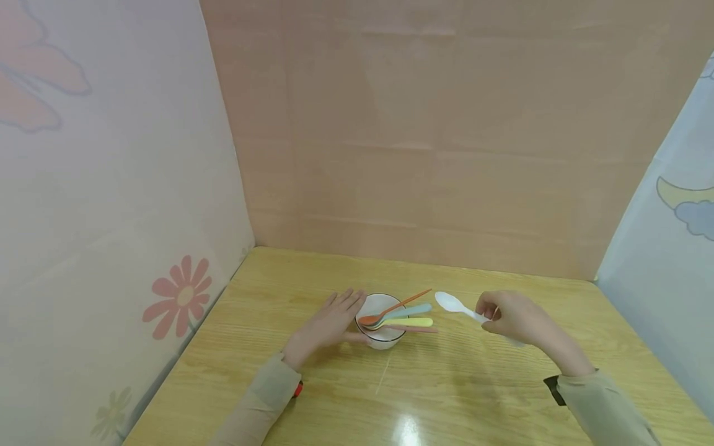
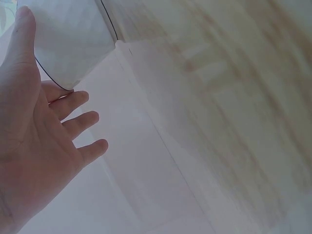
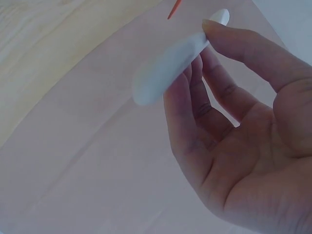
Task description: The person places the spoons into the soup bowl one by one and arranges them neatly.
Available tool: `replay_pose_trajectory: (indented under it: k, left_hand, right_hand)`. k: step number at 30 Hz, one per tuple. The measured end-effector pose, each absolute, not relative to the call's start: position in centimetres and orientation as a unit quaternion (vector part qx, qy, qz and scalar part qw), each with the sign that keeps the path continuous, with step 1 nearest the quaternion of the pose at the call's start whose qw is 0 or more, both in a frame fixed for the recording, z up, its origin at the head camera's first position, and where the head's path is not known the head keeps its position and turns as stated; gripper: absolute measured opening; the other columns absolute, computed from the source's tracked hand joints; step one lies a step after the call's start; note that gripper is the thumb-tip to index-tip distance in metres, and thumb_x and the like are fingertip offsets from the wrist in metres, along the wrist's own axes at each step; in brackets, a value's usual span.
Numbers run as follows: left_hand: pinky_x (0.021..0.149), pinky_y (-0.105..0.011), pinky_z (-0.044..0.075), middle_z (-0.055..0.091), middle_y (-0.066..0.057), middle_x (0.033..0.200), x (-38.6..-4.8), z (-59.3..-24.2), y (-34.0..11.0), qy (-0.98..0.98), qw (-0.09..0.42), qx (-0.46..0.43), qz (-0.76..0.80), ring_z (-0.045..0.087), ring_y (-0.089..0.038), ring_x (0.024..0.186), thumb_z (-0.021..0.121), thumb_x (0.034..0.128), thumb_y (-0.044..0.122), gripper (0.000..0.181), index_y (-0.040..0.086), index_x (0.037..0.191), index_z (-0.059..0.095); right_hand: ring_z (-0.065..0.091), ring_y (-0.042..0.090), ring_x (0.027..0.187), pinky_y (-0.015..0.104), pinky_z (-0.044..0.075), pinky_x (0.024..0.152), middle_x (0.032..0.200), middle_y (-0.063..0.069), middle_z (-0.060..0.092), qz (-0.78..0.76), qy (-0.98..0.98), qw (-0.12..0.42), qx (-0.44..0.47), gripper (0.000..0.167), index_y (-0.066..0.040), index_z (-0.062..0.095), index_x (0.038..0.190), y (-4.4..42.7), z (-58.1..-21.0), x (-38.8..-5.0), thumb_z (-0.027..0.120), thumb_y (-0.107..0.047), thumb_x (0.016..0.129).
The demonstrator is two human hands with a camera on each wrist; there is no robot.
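A white bowl (image 1: pixel 375 301) with a dark rim stands on the table. In it lean an orange spoon (image 1: pixel 411 299), a light blue spoon (image 1: pixel 417 310), a yellow spoon (image 1: pixel 419 322) and a pink-handled utensil (image 1: pixel 419 329), handles pointing right. My left hand (image 1: pixel 330 325) touches the bowl's left side, its fingers spread and fairly straight. The left wrist view shows the thumb and index finger against the bowl's wall (image 2: pixel 73 39). To the right of the bowl, my right hand (image 1: pixel 517 316) pinches a white spoon (image 1: pixel 448 302) between thumb and fingers, above the table.
The wooden table (image 1: pixel 268 272) meets a plain tan backdrop (image 1: pixel 435 155) at the back. Pale walls with printed pictures stand at the left (image 1: pixel 139 186) and right (image 1: pixel 669 279). A dark band (image 1: pixel 554 390) circles the right wrist.
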State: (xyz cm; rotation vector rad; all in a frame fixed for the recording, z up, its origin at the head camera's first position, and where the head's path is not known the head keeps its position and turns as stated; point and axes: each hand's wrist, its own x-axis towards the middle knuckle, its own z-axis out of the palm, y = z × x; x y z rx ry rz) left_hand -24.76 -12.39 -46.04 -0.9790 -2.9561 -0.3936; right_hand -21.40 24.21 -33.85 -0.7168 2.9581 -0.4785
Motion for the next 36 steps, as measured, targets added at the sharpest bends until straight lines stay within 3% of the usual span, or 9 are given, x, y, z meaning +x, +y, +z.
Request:
replay_pose_trajectory:
  k: [17,36]
  left_hand:
    - [0.123,-0.058,0.022,0.025,-0.012,0.165,-24.6,-46.1,-12.3,-0.944,0.001,-0.308,-0.12,0.022,-0.035,0.154,0.057,0.0868,0.069,0.101,0.006,0.158,0.021]
    - [0.121,-0.058,0.026,0.027,-0.011,0.164,-24.7,-46.0,-12.1,-0.943,0.014,-0.314,-0.111,0.025,-0.034,0.153,0.059,0.0857,0.068,0.101,0.005,0.157,0.025]
  right_hand:
    - [0.058,0.011,0.074,0.03,0.049,0.064,0.082,-0.002,0.067,-0.126,0.957,0.046,-0.256,0.013,-0.01,0.069,0.09,20.6,-31.5,-23.5,0.074,-0.004,0.08]
    - [0.056,0.011,0.072,0.027,0.045,0.063,0.08,-0.002,0.066,-0.097,0.954,0.073,-0.275,0.017,-0.011,0.07,0.086,17.1,-31.0,-25.0,0.067,0.002,0.075]
